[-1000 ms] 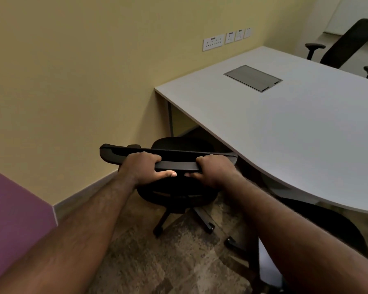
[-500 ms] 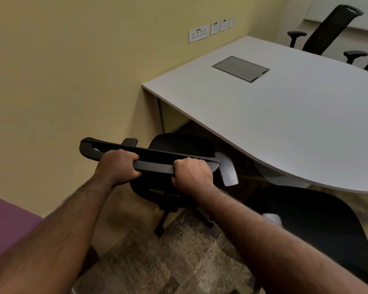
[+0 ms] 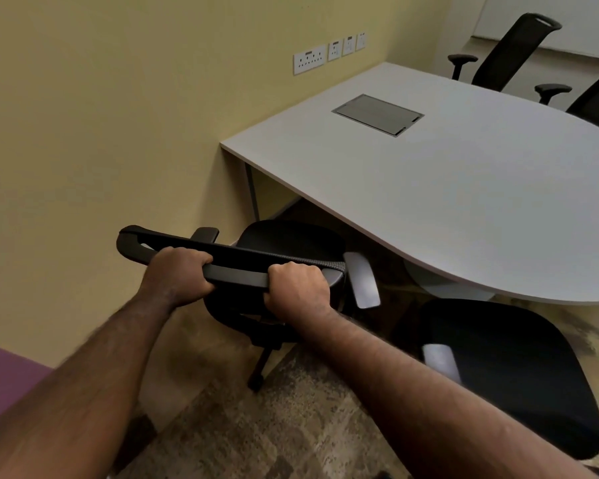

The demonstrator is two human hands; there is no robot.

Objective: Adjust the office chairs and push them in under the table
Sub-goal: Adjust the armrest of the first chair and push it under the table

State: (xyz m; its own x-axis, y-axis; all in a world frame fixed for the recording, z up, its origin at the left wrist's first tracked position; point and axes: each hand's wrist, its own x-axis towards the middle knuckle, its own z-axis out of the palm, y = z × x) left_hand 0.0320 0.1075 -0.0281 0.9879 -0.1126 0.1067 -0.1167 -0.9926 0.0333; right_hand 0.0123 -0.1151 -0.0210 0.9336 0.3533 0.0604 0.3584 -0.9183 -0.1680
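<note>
Grey table [image 3: 464, 209] w/ inset hatch [image 3: 377, 114], yellow wall [image 3: 118, 115], patterned carpet [image 3: 274, 426]

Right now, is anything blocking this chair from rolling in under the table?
Nothing visible blocks it. Both hands, left hand and right hand, grip the chair by its backrest top, its seat front already at the table edge. A second chair sits off to the right, apart.

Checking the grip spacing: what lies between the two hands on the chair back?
In the head view, only a bare stretch of the chair back's top bar lies between the left hand and right hand.
</note>
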